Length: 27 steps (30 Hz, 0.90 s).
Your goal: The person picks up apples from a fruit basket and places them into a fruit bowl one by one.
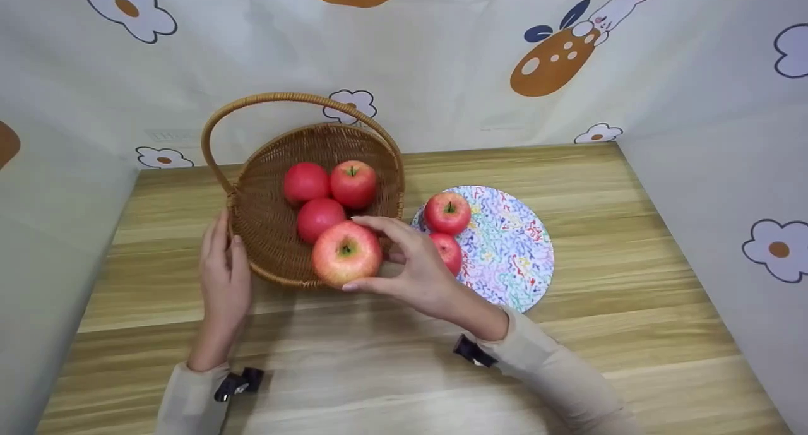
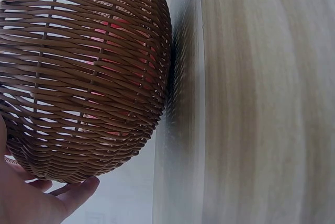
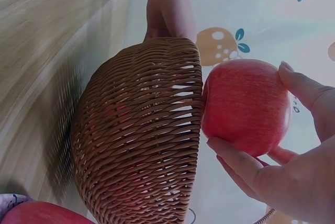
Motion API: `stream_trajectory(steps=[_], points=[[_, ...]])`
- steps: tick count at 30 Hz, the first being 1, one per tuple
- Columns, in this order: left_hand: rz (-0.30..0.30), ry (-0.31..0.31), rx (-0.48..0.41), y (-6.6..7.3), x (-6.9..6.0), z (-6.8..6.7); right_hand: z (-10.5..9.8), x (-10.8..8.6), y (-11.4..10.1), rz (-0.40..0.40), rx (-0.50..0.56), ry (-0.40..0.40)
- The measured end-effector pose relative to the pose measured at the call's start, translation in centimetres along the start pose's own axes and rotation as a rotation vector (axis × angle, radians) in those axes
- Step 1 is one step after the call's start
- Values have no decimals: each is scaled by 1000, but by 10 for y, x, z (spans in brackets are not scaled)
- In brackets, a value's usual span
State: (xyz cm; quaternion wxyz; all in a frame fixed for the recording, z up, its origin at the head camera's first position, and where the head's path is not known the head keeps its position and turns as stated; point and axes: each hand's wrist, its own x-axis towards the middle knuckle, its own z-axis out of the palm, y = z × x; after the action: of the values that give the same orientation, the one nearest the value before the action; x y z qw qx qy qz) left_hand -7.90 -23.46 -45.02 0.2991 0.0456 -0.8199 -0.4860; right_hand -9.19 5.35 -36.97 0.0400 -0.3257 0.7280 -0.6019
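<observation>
A wicker basket [image 1: 265,233] with a tall handle holds several red apples [image 1: 306,184]. My left hand [image 1: 226,277] rests against the basket's left side; in the left wrist view its fingertips [image 2: 84,190] touch the woven wall [image 2: 89,77]. Between thumb and fingers, my right hand [image 1: 420,271] grips another apple [image 1: 347,255] over the basket's front right rim. The right wrist view shows this apple [image 3: 246,106] at rim height beside the basket [image 3: 141,130], pinched by the right hand [image 3: 293,171].
Right of the basket, a round multicoloured mat [image 1: 505,252] bears two apples [image 1: 447,213] at its left side, the nearer one partly hidden by my right hand. Behind the wooden table [image 1: 631,264] hangs a pale printed cloth [image 1: 442,62], with pale walls at both sides.
</observation>
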Motion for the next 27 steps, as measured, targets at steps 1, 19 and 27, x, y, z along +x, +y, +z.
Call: stream_trajectory(steps=[1,19,27], points=[[0,-1,-1,0,0,0,0,-1,0,-1,0,1],[5,6,7,-1,1,1,-5,-14,2,18,7,19],[-25,-12,-3,2,0,0,-8,-17,2,35,50,25]])
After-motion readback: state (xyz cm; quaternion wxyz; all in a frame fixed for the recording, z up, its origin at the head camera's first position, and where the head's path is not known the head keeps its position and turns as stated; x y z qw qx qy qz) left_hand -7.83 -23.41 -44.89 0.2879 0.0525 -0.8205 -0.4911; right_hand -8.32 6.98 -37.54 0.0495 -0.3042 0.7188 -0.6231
